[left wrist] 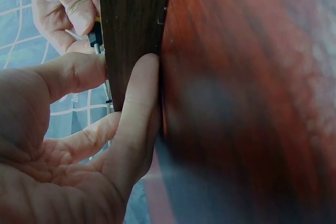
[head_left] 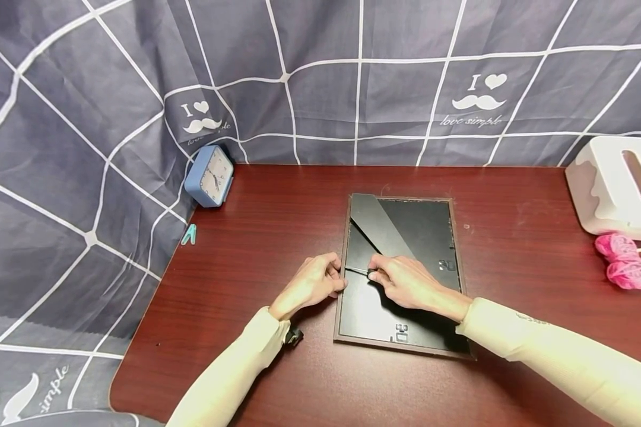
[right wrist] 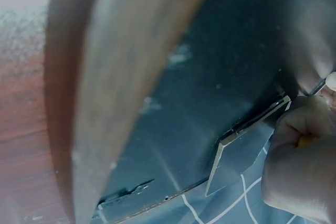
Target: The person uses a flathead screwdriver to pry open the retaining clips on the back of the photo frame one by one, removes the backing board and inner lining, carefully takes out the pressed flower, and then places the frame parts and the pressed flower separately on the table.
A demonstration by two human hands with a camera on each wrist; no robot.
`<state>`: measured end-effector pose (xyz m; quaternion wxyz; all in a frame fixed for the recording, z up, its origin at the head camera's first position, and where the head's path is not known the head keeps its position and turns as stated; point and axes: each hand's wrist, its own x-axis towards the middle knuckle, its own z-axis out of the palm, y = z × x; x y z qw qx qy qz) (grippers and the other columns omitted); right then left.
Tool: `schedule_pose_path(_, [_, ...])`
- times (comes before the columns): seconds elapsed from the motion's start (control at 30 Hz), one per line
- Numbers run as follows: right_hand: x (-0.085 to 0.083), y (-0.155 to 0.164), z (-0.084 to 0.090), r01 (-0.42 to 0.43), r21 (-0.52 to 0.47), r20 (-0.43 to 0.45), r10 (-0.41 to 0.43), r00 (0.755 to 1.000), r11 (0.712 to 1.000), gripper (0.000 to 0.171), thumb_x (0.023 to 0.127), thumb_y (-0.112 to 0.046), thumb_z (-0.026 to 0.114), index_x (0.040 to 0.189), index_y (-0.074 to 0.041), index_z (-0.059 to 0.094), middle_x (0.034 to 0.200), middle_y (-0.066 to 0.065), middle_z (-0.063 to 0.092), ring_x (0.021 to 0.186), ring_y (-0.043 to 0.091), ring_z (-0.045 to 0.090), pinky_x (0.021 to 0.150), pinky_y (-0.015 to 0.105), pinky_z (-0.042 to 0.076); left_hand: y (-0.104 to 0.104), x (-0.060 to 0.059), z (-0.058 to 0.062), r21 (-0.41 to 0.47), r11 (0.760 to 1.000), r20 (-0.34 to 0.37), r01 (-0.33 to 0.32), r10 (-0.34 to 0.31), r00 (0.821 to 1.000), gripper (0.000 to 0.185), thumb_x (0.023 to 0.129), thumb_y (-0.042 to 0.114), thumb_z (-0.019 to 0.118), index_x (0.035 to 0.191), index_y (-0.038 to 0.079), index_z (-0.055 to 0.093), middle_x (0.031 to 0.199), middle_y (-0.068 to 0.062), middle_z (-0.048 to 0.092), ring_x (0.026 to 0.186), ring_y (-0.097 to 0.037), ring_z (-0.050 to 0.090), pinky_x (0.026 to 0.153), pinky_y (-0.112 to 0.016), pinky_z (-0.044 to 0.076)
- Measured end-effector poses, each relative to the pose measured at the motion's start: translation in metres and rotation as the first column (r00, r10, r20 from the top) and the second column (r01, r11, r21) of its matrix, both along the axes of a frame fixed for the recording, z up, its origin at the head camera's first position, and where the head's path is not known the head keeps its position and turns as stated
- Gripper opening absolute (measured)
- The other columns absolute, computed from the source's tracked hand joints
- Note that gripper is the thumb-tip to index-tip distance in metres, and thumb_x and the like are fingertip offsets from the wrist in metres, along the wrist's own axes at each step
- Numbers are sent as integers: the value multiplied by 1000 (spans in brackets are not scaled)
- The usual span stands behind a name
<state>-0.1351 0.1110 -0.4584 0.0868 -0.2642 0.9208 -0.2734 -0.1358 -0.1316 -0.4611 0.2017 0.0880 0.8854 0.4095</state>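
Frame [head_left: 400, 267] centre on table [head_left: 278, 207]; clock [head_left: 210, 176] behind-left; tissue box [head_left: 616, 187] right.

Head view: I read bright, even overhead light; soft shadows fall toward 6 o'clock under both arms.
Edges: wide-lens bending at 9 and 3 o'clock.
Wrist views: I get dim, hazy, close-range blur throughout.
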Motion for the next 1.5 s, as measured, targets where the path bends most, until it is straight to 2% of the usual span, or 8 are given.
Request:
schedule_pose_path(0.27, [-2,-5,2,-17,-13,8,17,1000,1000,4,105,-15,69,108,-12,71,75,-6,62,72,10,54,64,34,48,-6,0,3,14,1000,-10,16,-16,1000,23,96,13,78,116,5,69,93,-7,78,70,-12,80,79,-28,62])
schedule_pose_path(0.5, [-11,10,-29,-30,-135,-6,30,1000,990,7,106,-20,71,111,-16,72,74,-10,57,68,6,50,65,28,42,-2,0,-2,128,989,146,-69,50,988,36,98,9,76,131,-2,65,91,-12,77,62,-18,78,63,-34,68])
schedule_pose_path(0.63, [-10,16,-39,32,-186,-7,-34,999,982,9,108,-26,68,112,-19,71,76,-9,59,66,4,46,62,24,38,1,2,-3,127,988,167,-93,71,983,41,98,9,75,136,-2,64,89,-10,77,59,-17,76,60,-34,68])
schedule_pose_path(0.87, [15,9,9,158,-223,104,-138,985,962,17,105,-18,65,115,-7,72,77,-1,66,68,12,56,67,30,45,6,7,-5,166,976,210,-144,108,972,41,96,5,76,134,-3,63,88,-12,77,58,-19,76,60,-35,68])
schedule_pose_path(0.93, [13,9,0,192,-210,96,-175,980,959,16,104,-19,66,115,-9,72,75,-3,63,68,11,56,67,28,45,8,10,-6,174,972,222,-160,120,968,39,95,4,76,131,-3,63,88,-12,78,58,-20,77,59,-35,68])
schedule_pose_path(1.03, [4,12,-27,218,-172,62,-210,976,961,15,105,-20,64,116,-11,70,77,-5,61,71,11,57,67,28,45,13,14,-7,178,966,228,-187,144,963,35,93,3,76,126,-2,63,87,-13,78,56,-21,77,58,-35,67])
schedule_pose_path(1.17, [-5,11,-52,245,-116,50,-241,969,963,16,108,-23,61,120,-13,68,85,-2,68,76,15,63,71,33,51,19,21,-8,171,962,233,-214,171,957,33,92,3,77,122,0,63,84,-12,78,55,-20,76,57,-34,67])
schedule_pose_path(1.5, [-11,-4,-50,277,-42,53,-275,960,960,30,112,-28,55,127,-6,68,105,12,79,92,24,73,83,47,62,37,36,-8,213,937,289,-276,209,934,30,92,2,77,115,1,57,80,-12,78,52,-18,75,57,-33,67])
